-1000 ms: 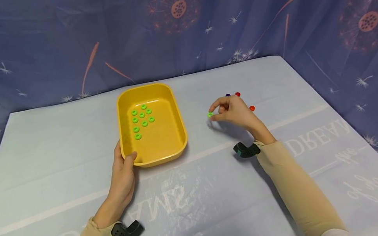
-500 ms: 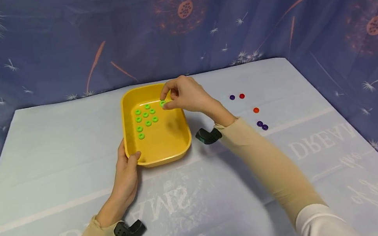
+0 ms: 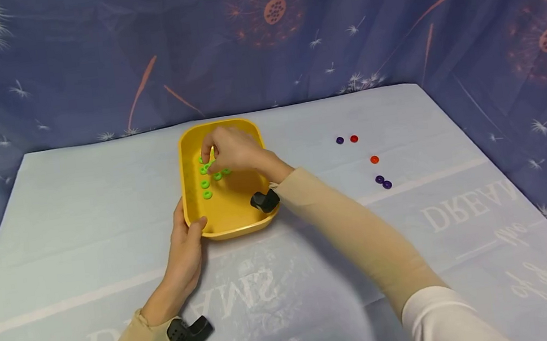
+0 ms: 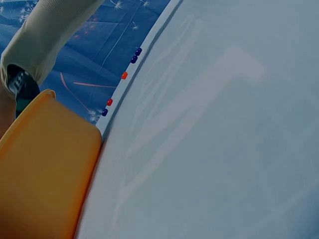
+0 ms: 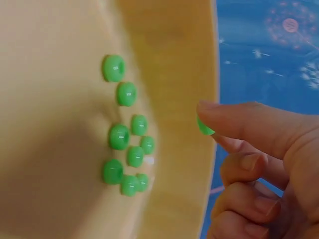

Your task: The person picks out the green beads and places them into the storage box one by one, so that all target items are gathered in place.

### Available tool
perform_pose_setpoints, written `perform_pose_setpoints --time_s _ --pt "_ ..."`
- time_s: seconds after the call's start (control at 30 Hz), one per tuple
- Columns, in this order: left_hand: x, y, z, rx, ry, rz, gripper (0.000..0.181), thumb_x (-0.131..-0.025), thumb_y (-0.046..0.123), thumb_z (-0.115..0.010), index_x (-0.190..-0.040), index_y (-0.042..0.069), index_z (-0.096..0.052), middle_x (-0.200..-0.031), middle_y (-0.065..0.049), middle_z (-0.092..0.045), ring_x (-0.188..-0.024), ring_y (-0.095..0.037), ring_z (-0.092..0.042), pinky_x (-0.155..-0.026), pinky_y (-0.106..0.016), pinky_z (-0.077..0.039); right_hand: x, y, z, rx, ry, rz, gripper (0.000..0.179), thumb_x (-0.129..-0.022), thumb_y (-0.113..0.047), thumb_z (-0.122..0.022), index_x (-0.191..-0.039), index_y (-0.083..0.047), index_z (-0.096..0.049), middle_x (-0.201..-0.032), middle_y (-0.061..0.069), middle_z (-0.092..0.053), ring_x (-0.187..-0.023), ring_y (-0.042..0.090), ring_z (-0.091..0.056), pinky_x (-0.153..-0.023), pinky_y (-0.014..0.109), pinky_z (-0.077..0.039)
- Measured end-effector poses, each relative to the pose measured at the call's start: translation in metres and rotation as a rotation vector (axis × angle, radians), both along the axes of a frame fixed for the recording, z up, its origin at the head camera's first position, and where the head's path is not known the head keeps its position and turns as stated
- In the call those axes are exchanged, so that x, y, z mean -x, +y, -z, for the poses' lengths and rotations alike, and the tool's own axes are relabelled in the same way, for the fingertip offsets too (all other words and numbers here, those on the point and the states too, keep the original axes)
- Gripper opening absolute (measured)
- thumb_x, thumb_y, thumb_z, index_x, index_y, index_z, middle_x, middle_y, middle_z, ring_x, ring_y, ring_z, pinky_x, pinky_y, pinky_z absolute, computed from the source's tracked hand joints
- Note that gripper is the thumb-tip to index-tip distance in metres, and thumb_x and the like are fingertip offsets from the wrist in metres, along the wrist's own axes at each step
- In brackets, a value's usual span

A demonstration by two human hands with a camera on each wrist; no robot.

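Observation:
A yellow tray (image 3: pixel 228 218) stands near the middle of the table. My left hand (image 3: pixel 186 255) grips its near left corner, thumb over the rim and fingers against the outer wall. Above the tray, my right hand (image 3: pixel 235 149) pinches a green bead (image 5: pixel 205 127) between thumb and index finger; the right wrist view shows the bead mostly covered by the thumb. Several other green beads (image 5: pixel 118 137) lie on the tray's floor toward the left, below the pinching fingertips. In the head view the right hand hides part of that group.
Right of the tray, on the pale printed tablecloth (image 3: pixel 312 234), lie a purple bead (image 3: pixel 340 140) beside a red bead (image 3: pixel 354 139), an orange-red bead (image 3: pixel 374 160), and two purple beads (image 3: pixel 383 182) close together. A blue patterned curtain (image 3: pixel 218 58) hangs behind the table.
My right hand has carried the green bead leftward from over the table on the right to above the tray's group of green beads. The left hand keeps its grip on the tray.

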State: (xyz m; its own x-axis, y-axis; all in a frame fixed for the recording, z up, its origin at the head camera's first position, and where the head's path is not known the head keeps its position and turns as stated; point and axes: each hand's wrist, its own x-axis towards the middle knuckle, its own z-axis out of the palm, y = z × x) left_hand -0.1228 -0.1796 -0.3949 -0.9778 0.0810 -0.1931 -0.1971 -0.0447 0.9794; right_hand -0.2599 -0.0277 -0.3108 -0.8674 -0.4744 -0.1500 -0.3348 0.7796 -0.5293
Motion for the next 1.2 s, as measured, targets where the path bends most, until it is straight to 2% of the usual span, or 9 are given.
perform_pose_setpoints --time_s 0.23,0.43,0.67,0.93,1.2 --pt "0.001 0.000 0.002 -0.008 0.010 -0.006 0.065 -0.102 0.006 -0.036 -0.159 0.014 -0.006 -0.163 0.001 -0.014 -0.144 -0.010 -0.022 -0.115 -0.024 -0.025 0.003 -0.005 0.012 -0.106 -0.050 -0.015 0.017 -0.081 -0.022 -0.082 -0.096 -0.018 -0.073 -0.088 0.000 -0.063 -0.079 0.015 -0.055 -0.067 0.025 -0.043" --pt "0.001 0.000 0.001 -0.010 0.018 -0.003 0.065 -0.102 0.006 -0.036 -0.159 0.015 -0.006 -0.164 0.002 -0.011 -0.145 -0.009 -0.021 -0.119 -0.030 -0.020 0.004 -0.004 0.020 -0.156 -0.063 -0.034 0.014 -0.080 -0.019 -0.082 -0.090 -0.021 -0.073 -0.086 -0.001 -0.065 -0.082 0.016 -0.056 -0.071 0.029 -0.044" --pt "0.001 -0.001 0.001 -0.007 0.019 -0.005 0.065 -0.102 0.006 -0.035 -0.159 0.014 -0.006 -0.164 0.001 -0.011 -0.146 -0.011 -0.021 -0.120 -0.033 -0.020 0.005 -0.006 0.025 -0.202 -0.085 -0.074 0.011 -0.079 -0.020 -0.082 -0.088 -0.021 -0.076 -0.099 -0.007 -0.065 -0.099 0.017 -0.051 -0.081 0.034 -0.043" --pt "0.001 0.000 0.001 -0.011 0.014 0.006 0.065 -0.102 0.006 -0.035 -0.159 0.014 -0.005 -0.164 0.002 -0.010 -0.146 -0.010 -0.020 -0.120 -0.033 -0.019 0.004 -0.006 0.027 -0.200 -0.094 -0.081 0.013 -0.078 -0.020 -0.083 -0.089 -0.022 -0.076 -0.103 -0.008 -0.067 -0.091 0.015 -0.056 -0.076 0.032 -0.045" --pt "0.001 -0.001 0.001 -0.012 0.017 0.005 0.065 -0.102 0.006 -0.035 -0.159 0.014 -0.006 -0.164 0.002 -0.010 -0.146 -0.010 -0.020 -0.120 -0.031 -0.021 0.004 -0.006 0.028 -0.212 -0.088 -0.078 0.012 -0.079 -0.019 -0.082 -0.088 -0.022 -0.075 -0.108 -0.009 -0.066 -0.096 0.016 -0.054 -0.078 0.033 -0.044"
